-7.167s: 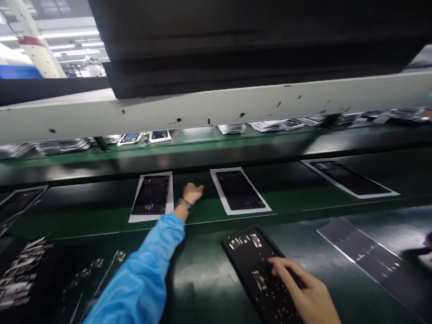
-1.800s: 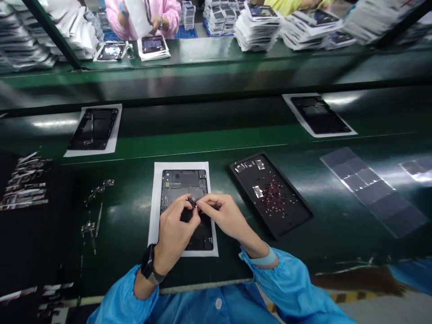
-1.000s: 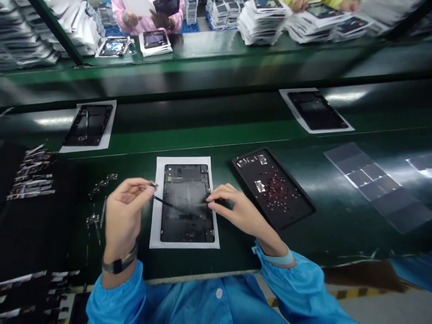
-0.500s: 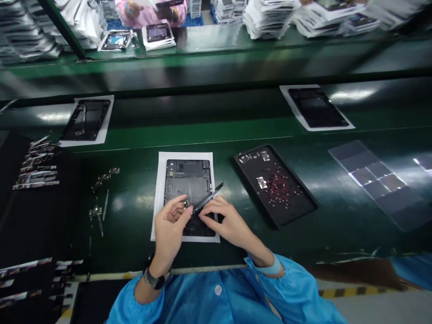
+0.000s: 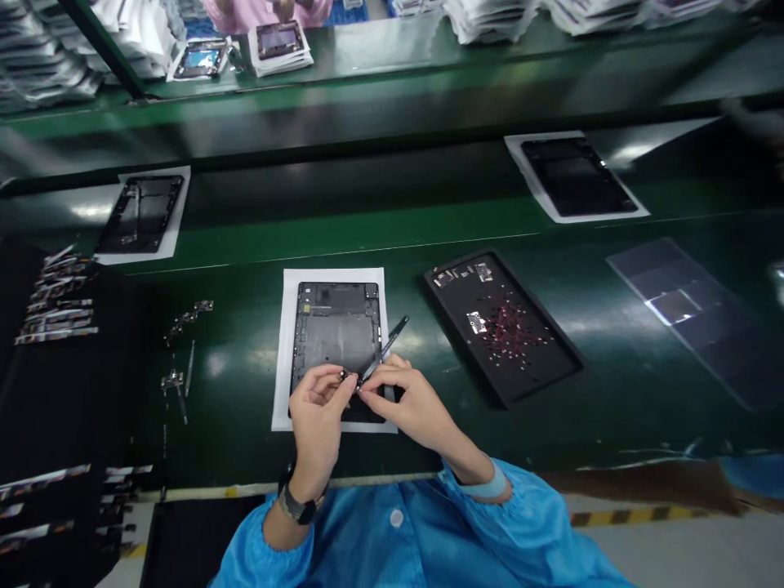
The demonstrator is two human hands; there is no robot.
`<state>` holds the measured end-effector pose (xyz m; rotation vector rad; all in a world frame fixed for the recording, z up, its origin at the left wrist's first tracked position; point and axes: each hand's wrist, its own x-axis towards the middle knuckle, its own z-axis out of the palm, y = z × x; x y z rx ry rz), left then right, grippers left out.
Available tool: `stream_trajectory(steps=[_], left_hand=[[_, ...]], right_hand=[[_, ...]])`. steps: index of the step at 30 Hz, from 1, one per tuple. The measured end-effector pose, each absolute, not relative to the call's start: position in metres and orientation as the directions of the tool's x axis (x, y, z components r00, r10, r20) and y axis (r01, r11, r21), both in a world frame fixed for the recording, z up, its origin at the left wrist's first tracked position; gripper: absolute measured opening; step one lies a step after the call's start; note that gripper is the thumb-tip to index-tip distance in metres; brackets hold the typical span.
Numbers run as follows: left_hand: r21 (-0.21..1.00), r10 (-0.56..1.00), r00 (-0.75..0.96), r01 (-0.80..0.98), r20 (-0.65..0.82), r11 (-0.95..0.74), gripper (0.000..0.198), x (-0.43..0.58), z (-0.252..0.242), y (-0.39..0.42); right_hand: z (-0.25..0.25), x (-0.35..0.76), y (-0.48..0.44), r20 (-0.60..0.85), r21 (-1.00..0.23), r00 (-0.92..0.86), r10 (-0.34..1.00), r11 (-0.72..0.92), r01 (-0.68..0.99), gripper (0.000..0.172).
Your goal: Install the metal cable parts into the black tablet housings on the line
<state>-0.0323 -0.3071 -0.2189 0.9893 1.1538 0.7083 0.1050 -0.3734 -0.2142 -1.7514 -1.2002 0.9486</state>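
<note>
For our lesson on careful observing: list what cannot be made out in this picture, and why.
Head view: small part pinched in the left hand, too small to identify.
Head view: lower end of the tablet frame, hidden by both hands; the right hand grips a slim tool.
Head view: pink sleeves, cut off by the top edge.

green bench [image 5: 233, 425]: white sheet [image 5: 280, 367] centre, black tray [image 5: 548, 366] just right of it, small metal parts [image 5: 187, 317] left, clear film [image 5: 698, 314] far right, black mat [image 5: 61, 392] at left edge

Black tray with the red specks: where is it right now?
Head view: the black tray lies on the green bench, just right of the tablet frame, untouched by the right hand.
</note>
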Motion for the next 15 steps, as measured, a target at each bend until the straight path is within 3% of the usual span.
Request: stream_trajectory(steps=[15], left_hand=[[0.952,0.921,0.242,0.043,-0.306,0.305,0.020,-0.0342,-0.2231,-0.3088]], right_hand=[[-0.2135,0.1111,-0.3745,-0.200,-0.923,0.245,0.949,-0.267,0.279,0.016]])
